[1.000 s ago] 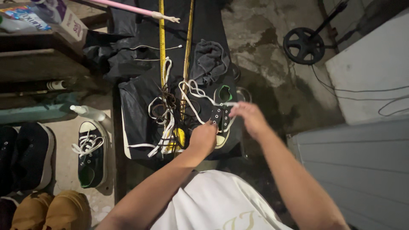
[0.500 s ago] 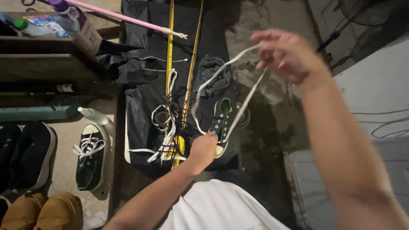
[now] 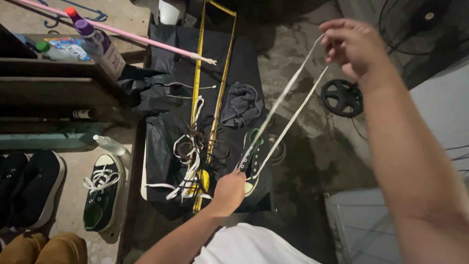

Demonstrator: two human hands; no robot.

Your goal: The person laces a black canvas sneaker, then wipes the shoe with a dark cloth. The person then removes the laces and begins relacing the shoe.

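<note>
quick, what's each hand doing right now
Left hand: closed on the dark sneaker, holding it down.
Right hand: pinching the white shoelace, pulled up taut.

White shoelace (image 3: 288,105) runs from a black sneaker (image 3: 251,161) with green lining and white toe. Black cloth (image 3: 166,161) underneath, yellow tape (image 3: 198,88) across it, a grey rag (image 3: 242,103), a pink stick (image 3: 127,35), tan shoes (image 3: 44,248).
</note>
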